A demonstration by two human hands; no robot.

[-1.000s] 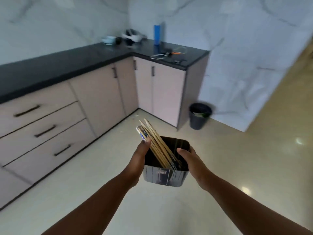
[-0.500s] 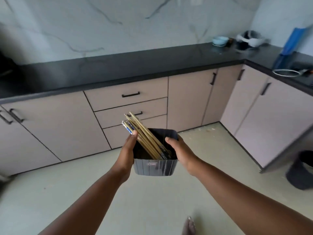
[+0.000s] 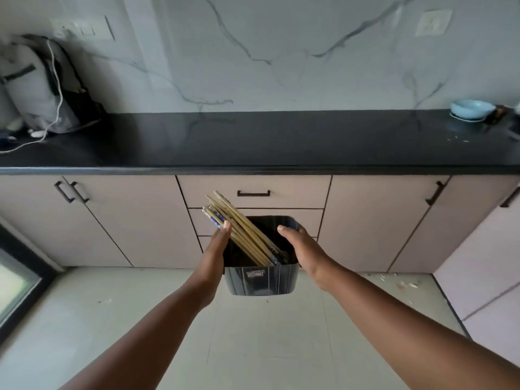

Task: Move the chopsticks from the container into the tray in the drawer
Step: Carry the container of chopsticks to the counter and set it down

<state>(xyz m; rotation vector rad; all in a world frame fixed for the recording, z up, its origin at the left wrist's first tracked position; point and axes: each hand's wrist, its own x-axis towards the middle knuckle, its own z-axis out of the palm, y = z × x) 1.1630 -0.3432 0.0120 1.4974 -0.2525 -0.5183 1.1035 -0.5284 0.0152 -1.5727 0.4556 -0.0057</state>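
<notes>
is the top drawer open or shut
Shut. The top drawer sits flush with the cabinet fronts beside it, behind the container of chopsticks.

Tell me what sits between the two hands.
In the head view, the black container with the chopsticks leaning inside sits between the left hand and right hand.
</notes>
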